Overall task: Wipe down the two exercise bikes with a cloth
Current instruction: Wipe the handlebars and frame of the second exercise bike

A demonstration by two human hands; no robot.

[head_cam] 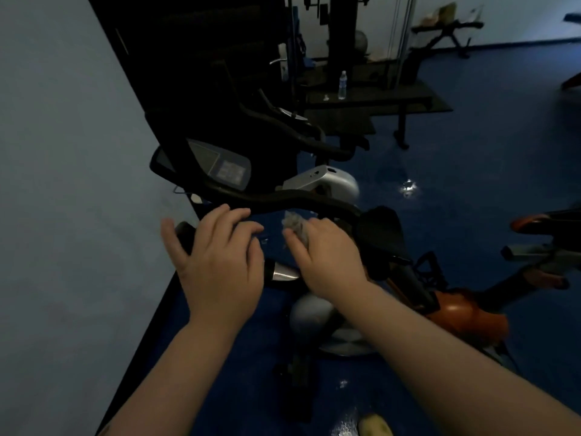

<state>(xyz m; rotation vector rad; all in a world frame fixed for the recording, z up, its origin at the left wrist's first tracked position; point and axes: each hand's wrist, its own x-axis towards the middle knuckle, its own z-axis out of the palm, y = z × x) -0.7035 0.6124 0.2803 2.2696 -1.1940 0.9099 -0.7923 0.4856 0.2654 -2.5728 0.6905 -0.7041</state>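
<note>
The near exercise bike's black handlebar (301,202) curves across the middle of the view, with its console (217,165) behind it. My left hand (217,256) rests over the handlebar's left grip, fingers spread. My right hand (327,253) is closed around a small grey cloth (294,223), held just below the bar's middle. A second exercise bike (283,121), dark with a silver body, stands farther back. The near bike's saddle (380,228) is to the right of my right hand.
A pale blue wall (69,184) runs along the left. An orange machine (465,313) stands low at the right. A bench (371,100) with a water bottle (342,84) and a weight machine stand behind. The floor (471,168) is blue.
</note>
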